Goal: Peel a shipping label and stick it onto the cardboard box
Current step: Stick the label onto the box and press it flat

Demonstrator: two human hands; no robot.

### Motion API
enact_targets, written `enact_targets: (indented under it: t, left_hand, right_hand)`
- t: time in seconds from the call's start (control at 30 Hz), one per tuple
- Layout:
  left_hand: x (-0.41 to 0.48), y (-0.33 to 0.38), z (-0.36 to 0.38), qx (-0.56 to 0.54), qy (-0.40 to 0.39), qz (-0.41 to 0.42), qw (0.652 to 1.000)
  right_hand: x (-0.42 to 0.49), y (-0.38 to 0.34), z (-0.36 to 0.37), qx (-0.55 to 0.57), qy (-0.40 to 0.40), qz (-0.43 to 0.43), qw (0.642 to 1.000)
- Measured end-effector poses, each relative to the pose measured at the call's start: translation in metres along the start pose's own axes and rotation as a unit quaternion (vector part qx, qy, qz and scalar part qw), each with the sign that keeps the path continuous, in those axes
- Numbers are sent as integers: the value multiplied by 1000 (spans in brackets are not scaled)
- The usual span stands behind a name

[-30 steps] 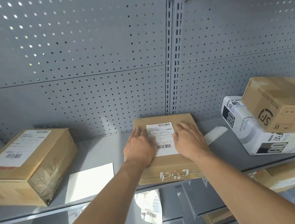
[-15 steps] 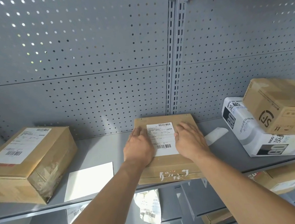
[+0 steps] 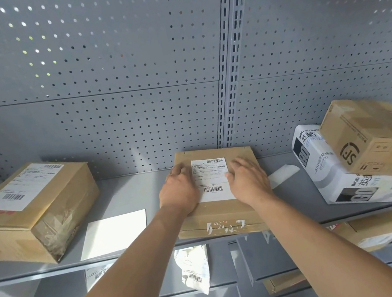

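Both grips flat, left hand (image 3: 179, 192) and right hand (image 3: 248, 181) pressing the white label (image 3: 210, 178) (barcoded) onto the cardboard box (image 3: 221, 211).

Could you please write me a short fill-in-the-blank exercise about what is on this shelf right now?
1. Both hands, the left hand and the right hand, press flat on the ____ cardboard box.
2. The shipping label lies ____ the two hands.
3. The blank white sheet lies to the ____ of that box.

Missing words: middle; between; left
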State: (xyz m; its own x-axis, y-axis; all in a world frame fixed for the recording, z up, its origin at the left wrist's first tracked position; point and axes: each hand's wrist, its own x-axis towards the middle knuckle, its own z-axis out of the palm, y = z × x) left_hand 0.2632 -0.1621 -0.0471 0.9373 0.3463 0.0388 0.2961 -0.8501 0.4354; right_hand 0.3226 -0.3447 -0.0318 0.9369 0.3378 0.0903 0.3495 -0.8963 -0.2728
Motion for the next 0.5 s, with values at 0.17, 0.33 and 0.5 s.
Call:
enact_targets:
  t: [0.17, 0.33, 0.5]
  left_hand:
    - [4, -4, 3, -7, 7, 0, 1000]
    - [1, -2, 2, -1, 11, 2, 1000]
    - [0, 3, -7, 13, 2, -5, 1000]
  right_hand:
    - [0, 1, -2, 0, 14, -9, 1000]
    - [-2, 2, 0, 5, 11, -9, 1000]
    - [4, 0, -2, 5, -6, -5, 1000]
